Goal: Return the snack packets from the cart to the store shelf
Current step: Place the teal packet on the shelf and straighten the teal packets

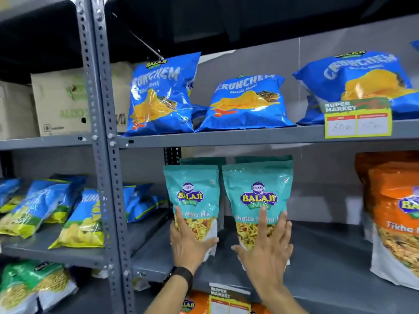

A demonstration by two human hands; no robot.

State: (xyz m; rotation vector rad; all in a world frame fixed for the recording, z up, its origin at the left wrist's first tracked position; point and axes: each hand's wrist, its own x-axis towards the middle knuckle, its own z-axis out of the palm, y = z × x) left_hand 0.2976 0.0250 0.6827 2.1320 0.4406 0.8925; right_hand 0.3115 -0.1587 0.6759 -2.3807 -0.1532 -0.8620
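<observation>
Both forearms reach in from the bottom edge, a dark watch on the left wrist. Left hand (190,243) is clamped on the lower part of the left teal packet (193,196), fingers spread up its front and thumb hooked under its right edge. Right hand (268,248) lies splayed and flat against the right teal packet (258,200), pressing rather than gripping. Both packets stand upright, side by side and almost touching, on the grey middle shelf (328,257), with more teal packets behind them. This looks like the placing step: what remains is probably to square the pair up and let go without tipping them. Farther up, blue packets (247,103) sit above.
</observation>
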